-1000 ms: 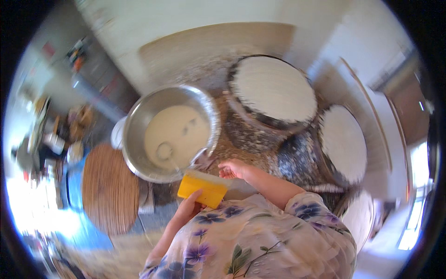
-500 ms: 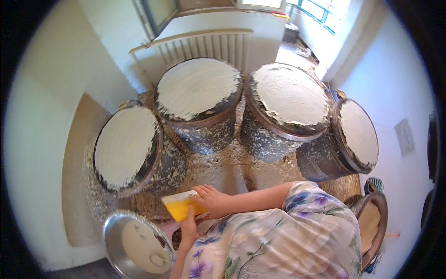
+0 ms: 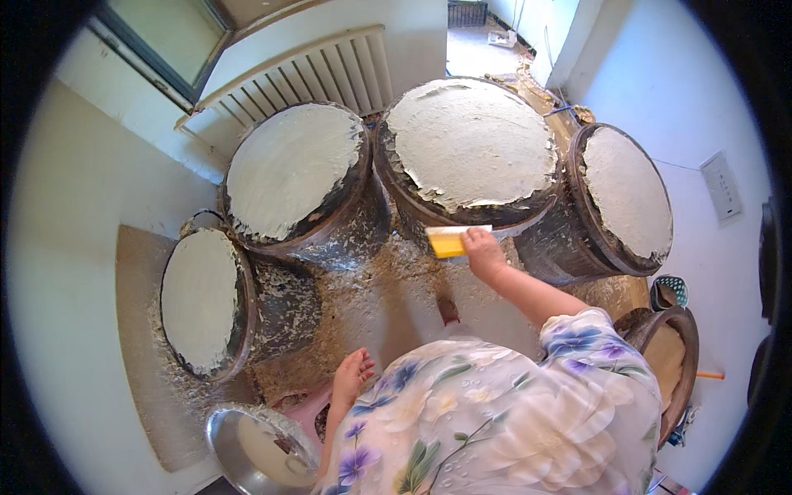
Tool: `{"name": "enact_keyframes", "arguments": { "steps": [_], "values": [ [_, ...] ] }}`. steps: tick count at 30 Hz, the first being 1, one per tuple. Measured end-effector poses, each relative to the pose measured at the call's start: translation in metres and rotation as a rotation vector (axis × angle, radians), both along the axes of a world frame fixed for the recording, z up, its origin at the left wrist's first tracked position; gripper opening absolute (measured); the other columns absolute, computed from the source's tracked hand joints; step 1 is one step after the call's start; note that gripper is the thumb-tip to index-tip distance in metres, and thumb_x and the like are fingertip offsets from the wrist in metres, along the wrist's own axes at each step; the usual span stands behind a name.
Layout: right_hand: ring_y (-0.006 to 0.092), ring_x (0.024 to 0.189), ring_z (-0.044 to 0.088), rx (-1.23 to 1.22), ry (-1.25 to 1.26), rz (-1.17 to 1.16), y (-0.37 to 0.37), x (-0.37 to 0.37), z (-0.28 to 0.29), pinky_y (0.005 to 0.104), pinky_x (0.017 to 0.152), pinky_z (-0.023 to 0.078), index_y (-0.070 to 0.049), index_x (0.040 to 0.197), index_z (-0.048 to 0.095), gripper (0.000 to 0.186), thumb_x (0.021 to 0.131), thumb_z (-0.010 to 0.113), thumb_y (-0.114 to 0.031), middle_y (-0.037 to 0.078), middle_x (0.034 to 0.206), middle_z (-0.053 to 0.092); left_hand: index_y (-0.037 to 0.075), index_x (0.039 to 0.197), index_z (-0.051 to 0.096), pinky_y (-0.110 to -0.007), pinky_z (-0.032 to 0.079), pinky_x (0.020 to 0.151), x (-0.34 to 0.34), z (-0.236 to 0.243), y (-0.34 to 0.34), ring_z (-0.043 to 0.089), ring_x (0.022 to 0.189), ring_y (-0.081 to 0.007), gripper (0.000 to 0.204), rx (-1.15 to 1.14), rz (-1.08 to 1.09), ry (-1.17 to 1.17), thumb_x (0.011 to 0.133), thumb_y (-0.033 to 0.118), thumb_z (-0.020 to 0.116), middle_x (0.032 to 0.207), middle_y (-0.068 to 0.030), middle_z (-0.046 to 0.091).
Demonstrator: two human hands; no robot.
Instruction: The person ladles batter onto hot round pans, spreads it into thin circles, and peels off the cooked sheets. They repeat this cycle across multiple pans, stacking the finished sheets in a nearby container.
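My right hand (image 3: 485,254) grips a yellow scraper (image 3: 446,242) with a pale upper edge, just before the near rim of the large middle drum (image 3: 511,221). That drum carries a layer of white batter-like paste (image 3: 474,144) with ragged, smeared edges. My left hand (image 3: 352,375) hangs low beside my body, fingers loosely bent and nothing in them. Below it and to the left stands a metal bowl (image 3: 216,437) of creamy white batter (image 3: 272,450). A dark object (image 3: 290,447), too unclear to name, rests at the bowl's right side.
More drums with white-coated tops stand at the left (image 3: 200,297), back left (image 3: 293,169) and right (image 3: 627,190). At the lower right is a brown-rimmed vessel (image 3: 686,351). A radiator (image 3: 305,74) lines the back wall; splatters cover the floor (image 3: 355,305).
My right hand has carried the scraper rightward and away from my left hand, which has let go of it. The view has turned right, toward the middle drum.
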State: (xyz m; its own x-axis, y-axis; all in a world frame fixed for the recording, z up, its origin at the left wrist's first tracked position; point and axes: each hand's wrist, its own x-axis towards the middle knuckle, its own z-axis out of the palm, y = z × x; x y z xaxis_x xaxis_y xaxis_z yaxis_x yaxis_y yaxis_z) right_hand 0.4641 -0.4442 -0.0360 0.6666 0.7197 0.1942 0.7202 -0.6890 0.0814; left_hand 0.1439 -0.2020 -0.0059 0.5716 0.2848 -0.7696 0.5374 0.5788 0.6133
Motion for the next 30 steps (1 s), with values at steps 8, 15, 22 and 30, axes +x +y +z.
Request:
{"name": "enact_keyframes", "arguments": {
  "steps": [8,15,22,30],
  "values": [
    [0.0244,0.080,0.056,-0.192,0.187,-0.157,0.066,0.031,-0.034,0.0352,0.064,0.045,0.000,0.090,0.059,0.024,0.075,0.049,-0.015,0.012,0.085,0.059,0.003,0.098,0.057,-0.028,0.045,0.070,-0.001,-0.094,-0.021,0.054,0.077,-0.0144,0.029,0.120,-0.236,-0.022,0.090,0.028,0.044,0.086,-0.0071,0.060],
    [0.0477,0.097,0.052,-0.247,0.422,-0.456,0.107,0.078,-0.047,0.0502,0.064,0.048,0.008,0.100,0.058,0.033,0.079,0.045,-0.014,0.030,0.099,0.057,0.000,0.104,0.055,-0.027,0.043,0.079,0.022,-0.085,-0.014,0.054,0.088,-0.0143,0.031,-0.037,-0.172,-0.002,0.089,0.026,0.047,0.095,-0.0069,0.059],
    [0.0363,0.089,0.059,-0.264,0.310,-0.533,-0.023,0.089,-0.069,0.0522,0.068,0.046,0.001,0.096,0.061,0.028,0.078,0.048,-0.015,0.024,0.096,0.060,-0.002,0.110,0.052,-0.028,0.041,0.085,0.036,-0.042,0.017,0.054,0.097,-0.0171,0.039,0.542,-0.508,-0.015,0.090,0.031,0.046,0.106,-0.0093,0.058],
    [0.0280,0.080,0.063,0.083,0.297,-1.087,-0.171,0.115,-0.003,0.0362,0.070,0.051,-0.001,0.091,0.057,0.019,0.078,0.052,-0.014,0.019,0.089,0.063,-0.004,0.104,0.056,-0.025,0.044,0.076,0.005,-0.105,0.064,0.056,0.086,-0.0148,0.030,-0.183,0.021,0.013,0.088,0.021,0.051,0.095,-0.0103,0.060]
  ]
}}
